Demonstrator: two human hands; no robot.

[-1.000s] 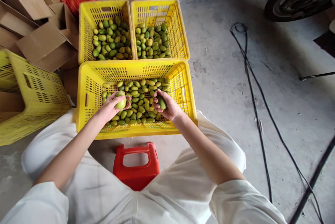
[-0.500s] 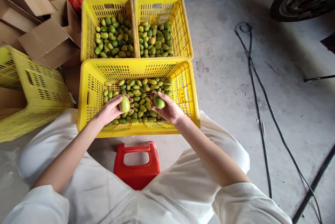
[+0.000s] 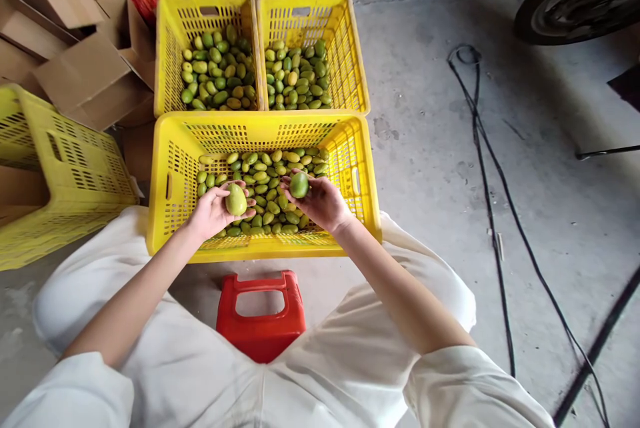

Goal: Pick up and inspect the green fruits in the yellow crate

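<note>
My left hand (image 3: 214, 215) is over the left part of the front yellow crate (image 3: 165, 235), closed round a pale yellow-green oval fruit (image 3: 235, 201). To its right, my right hand (image 3: 326, 203) is turned palm up, with a darker green oval fruit (image 3: 299, 185) resting on its fingers. Both hands are held above the many loose green and yellowish fruits (image 3: 273, 207) lying in that crate. Parts of these lower fruits are hidden by my hands.
Two more yellow crates, one at back left (image 3: 165, 75) and one at back right (image 3: 350, 61), hold similar fruits. A red plastic stool (image 3: 263, 338) stands between my legs. Cardboard boxes (image 3: 83, 75) and another yellow crate (image 3: 75, 175) are at left; a black cable (image 3: 493, 201) lies right.
My right hand has opened and turned further palm up, its fruit shifting slightly up and left. The left hand's fruit has tilted and moved slightly left.
</note>
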